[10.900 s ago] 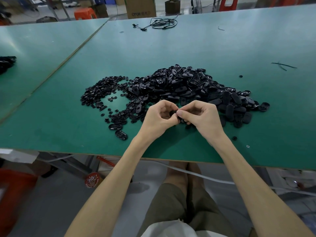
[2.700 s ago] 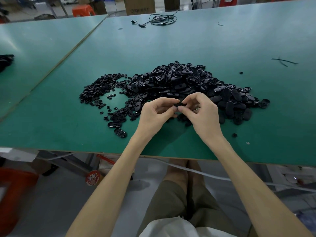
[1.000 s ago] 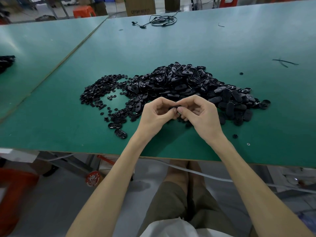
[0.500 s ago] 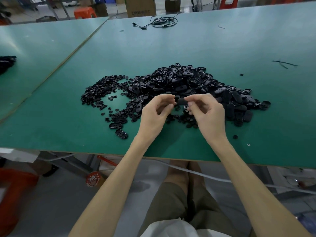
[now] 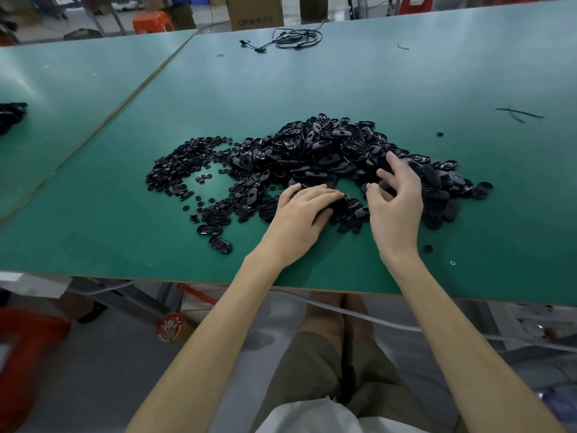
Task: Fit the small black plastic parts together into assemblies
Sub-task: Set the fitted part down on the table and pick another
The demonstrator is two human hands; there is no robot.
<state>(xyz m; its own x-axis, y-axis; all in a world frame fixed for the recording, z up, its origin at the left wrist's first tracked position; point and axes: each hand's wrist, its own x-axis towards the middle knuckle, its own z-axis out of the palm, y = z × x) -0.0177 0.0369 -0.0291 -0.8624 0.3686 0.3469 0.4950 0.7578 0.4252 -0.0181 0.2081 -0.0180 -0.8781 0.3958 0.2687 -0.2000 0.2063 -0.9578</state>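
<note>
A big heap of black oval plastic shells (image 5: 327, 151) lies mid-table, with a spread of small round black parts (image 5: 181, 170) to its left. My left hand (image 5: 299, 214) lies low over the near edge of the heap, fingers stretched toward small parts at its tips. My right hand (image 5: 396, 195) hovers with fingers spread and relaxed over the right side of the heap, holding nothing I can see. Two oval pieces (image 5: 215, 235) lie apart near the front left.
The green table (image 5: 125, 232) ends close to my lap. A coiled black cable (image 5: 293, 39) lies at the far edge, thin black strips (image 5: 518, 113) at the far right. A second green table (image 5: 62, 89) with dark parts (image 5: 11, 112) sits left. Loose bits (image 5: 428, 248) lie near the front right.
Both hands were together pinching a small black part half a second ago. Now they have separated and dropped to the heap, the right one reaching out to the right with open fingers.
</note>
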